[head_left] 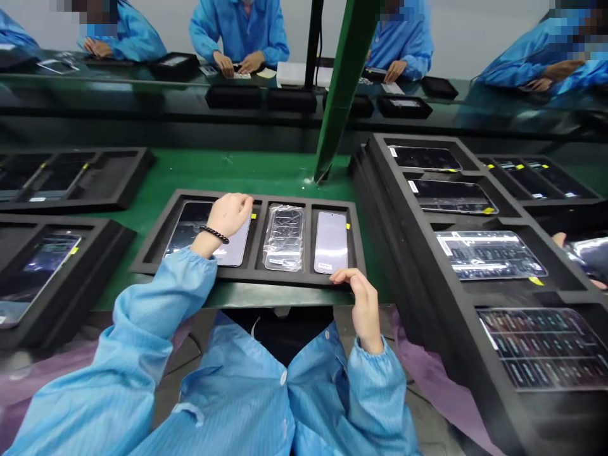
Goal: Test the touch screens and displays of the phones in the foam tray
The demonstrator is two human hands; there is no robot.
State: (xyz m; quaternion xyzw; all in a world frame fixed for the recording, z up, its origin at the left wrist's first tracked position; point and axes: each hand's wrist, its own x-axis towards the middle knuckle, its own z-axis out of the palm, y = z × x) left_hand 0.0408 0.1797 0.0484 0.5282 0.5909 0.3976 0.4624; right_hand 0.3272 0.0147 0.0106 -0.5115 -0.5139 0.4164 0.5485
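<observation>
A black foam tray with several compartments lies in front of me on the green bench. My left hand, with a dark beaded bracelet at the wrist, is over its left part, fingers curled. Beneath that hand lies a phone with a pale lit screen, and a dark glossy phone shows beside it. The middle compartment holds a phone in clear crinkled film. To the right sits a pale-screened phone with a yellow tab. My right hand rests fingertips on the tray's front right rim, fingers loosely bent.
Stacked foam trays with several phones rise on my right. More phone trays stand on my left. A green post slants up behind the tray. Co-workers in blue coats sit across the far bench; another person's hand shows at far right.
</observation>
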